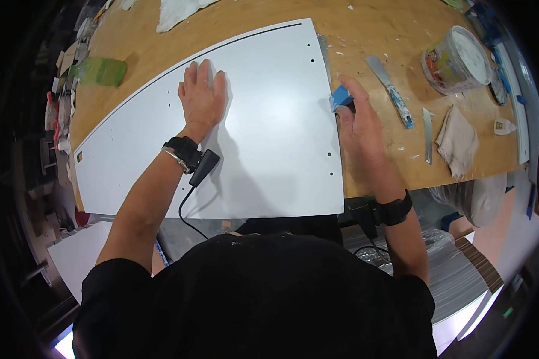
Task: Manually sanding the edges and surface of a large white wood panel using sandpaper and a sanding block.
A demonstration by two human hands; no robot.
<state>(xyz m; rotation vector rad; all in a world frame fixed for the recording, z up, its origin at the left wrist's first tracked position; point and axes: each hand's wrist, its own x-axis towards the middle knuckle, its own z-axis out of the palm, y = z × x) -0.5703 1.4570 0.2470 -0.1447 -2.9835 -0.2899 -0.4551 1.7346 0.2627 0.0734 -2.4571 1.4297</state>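
A large white panel [275, 125] lies flat in front of me, with small drilled holes near its right edge and a dark groove along its far edge. My left hand [202, 99] rests on the panel, palm down with the fingers stretched out. At the panel's right edge, my right hand [362, 119] grips a small blue block [341, 97] between thumb and fingers. The block meets the panel's edge; its underside is hidden. Each wrist wears a black band with a cable.
On the wooden table [395, 158] to the right lie a putty knife [392, 93], a thin metal strip [427, 134], a beige cloth [457, 140], a small white bottle [504, 126] and a tub of white paste [455, 60]. A green bottle [102, 72] lies at the left.
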